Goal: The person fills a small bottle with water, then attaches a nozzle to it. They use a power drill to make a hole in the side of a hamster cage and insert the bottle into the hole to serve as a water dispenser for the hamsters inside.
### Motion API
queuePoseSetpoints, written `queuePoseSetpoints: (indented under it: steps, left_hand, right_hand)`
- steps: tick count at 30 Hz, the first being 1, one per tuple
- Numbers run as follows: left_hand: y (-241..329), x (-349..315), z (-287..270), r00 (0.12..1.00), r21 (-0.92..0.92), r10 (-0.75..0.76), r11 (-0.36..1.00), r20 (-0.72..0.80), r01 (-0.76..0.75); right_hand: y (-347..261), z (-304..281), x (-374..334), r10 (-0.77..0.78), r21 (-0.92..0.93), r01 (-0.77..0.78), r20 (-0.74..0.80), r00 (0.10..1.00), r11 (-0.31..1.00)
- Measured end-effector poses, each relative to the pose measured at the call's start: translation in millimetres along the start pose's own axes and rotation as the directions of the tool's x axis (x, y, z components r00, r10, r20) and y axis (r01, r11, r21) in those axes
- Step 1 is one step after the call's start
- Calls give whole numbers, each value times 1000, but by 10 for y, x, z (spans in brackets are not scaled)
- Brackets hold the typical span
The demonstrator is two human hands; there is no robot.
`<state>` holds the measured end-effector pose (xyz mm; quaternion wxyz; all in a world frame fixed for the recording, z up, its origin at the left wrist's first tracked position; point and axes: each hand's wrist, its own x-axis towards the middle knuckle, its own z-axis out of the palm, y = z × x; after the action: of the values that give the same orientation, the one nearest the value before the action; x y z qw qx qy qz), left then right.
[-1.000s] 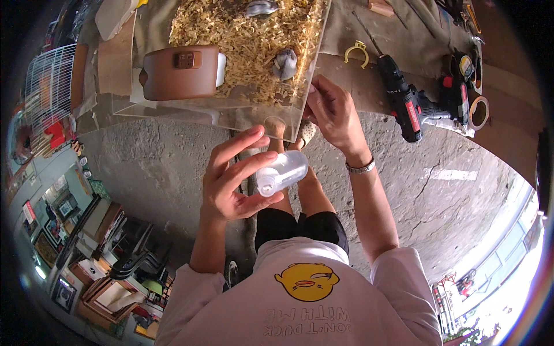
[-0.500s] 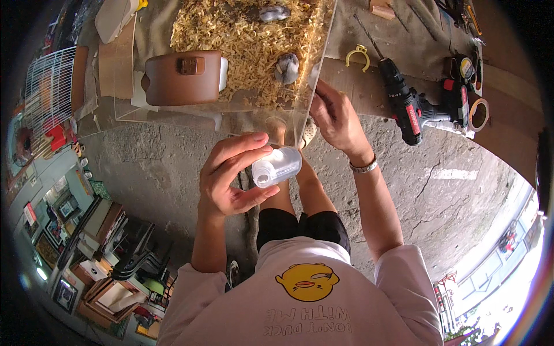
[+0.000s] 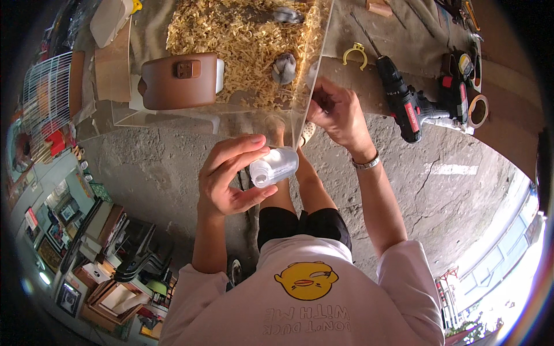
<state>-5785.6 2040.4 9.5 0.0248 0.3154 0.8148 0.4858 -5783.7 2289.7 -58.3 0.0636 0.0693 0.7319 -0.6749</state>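
My left hand [image 3: 228,179] curls around a small clear plastic bottle [image 3: 276,168], thumb below and fingers above. The bottle lies tilted, its open neck toward my palm. My right hand [image 3: 339,118] is closed at the outer right side of a clear-walled tank [image 3: 301,112], thumb and fingers bent together; whatever they pinch, if anything, is hidden. Inside the tank lie wood shavings [image 3: 231,29] with two small grey hamsters, one [image 3: 284,68] near the right wall and another [image 3: 288,15] farther back. A brown box-shaped container [image 3: 180,82] with a pale end stands at the tank's left.
On the table to the right lie a cordless drill [image 3: 407,101], a yellow clip [image 3: 355,56], a tape measure [image 3: 465,65] and a tape roll [image 3: 478,111]. A white wire cage [image 3: 47,86] is at far left. Concrete floor [image 3: 427,190] shows below the table edge.
Both hands keep nearly the same pose, the bottle still in the left one. The view has shifted slightly, and the hamster near the right wall has changed its posture a little.
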Motion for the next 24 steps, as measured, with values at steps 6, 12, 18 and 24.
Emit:
queuePoseSetpoints:
  steps: [6,12,18,24]
  left_hand:
    - [-14,-11,5,1000,-17,-2,1000,-5,2]
    - [-33,0,17,1000,-34,18,999,-20,-19]
    - [-49,-18,20,1000,-44,12,999,-17,-13]
    - [-112,-94,82,998,-66,10,998,-62,-14]
  right_hand:
    - [-82,-38,26,-168,-241,167,18,986,956]
    - [-69,-3,38,-186,-303,186,29,982,935]
    - [-93,-146,-137,125,-131,-125,-6,992,984]
    - [122,-99,-186,-186,-44,183,-100,977,982]
